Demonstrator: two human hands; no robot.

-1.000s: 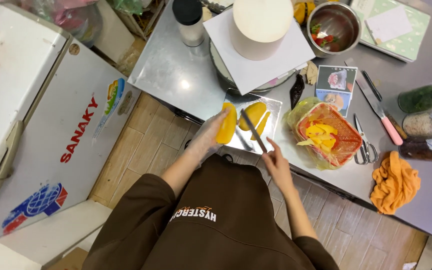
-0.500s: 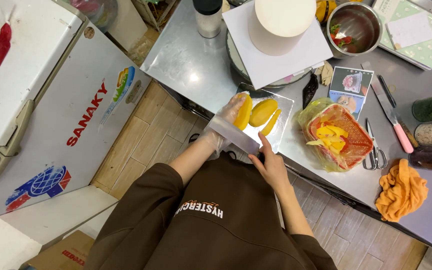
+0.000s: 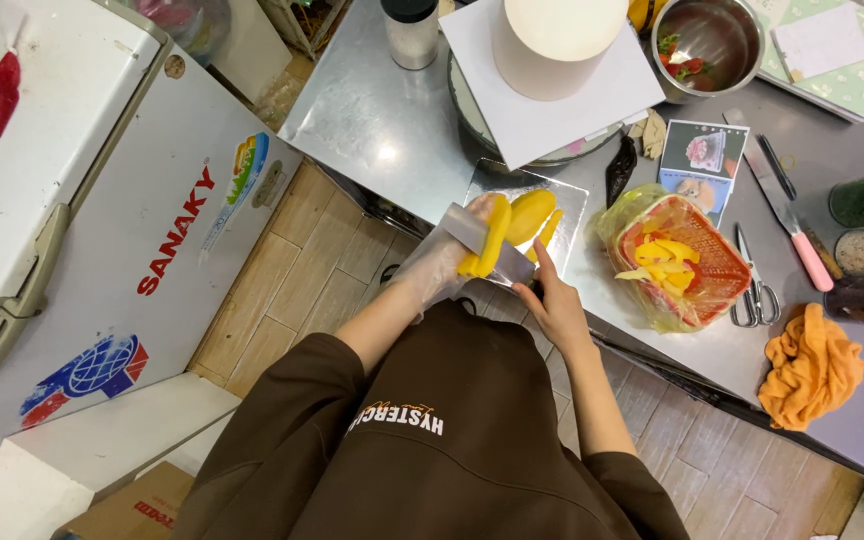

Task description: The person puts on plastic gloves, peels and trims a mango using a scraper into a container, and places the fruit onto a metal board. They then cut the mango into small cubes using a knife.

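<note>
My left hand (image 3: 439, 266), in a clear plastic glove, holds a yellow mango piece (image 3: 493, 241) over the near edge of a shiny silver board (image 3: 570, 196). My right hand (image 3: 553, 304) grips a knife (image 3: 480, 236). Its broad blade lies flat across the held piece, pointing up and left. Two more peeled mango pieces (image 3: 535, 213) rest on the board just behind the blade.
A red basket (image 3: 727, 272) of mango scraps sits in a plastic bag to the right, with scissors (image 3: 753, 291), a pink-handled knife (image 3: 790, 222) and an orange cloth (image 3: 812, 369) beyond. A white cake (image 3: 550, 45), a metal bowl (image 3: 717, 30) and photo cards (image 3: 701, 163) stand behind. A white chest freezer (image 3: 102, 200) is at left.
The knife blade now lies across the mango piece in my left hand, where it was not visible half a second ago. My hands sit slightly nearer the table's edge.
</note>
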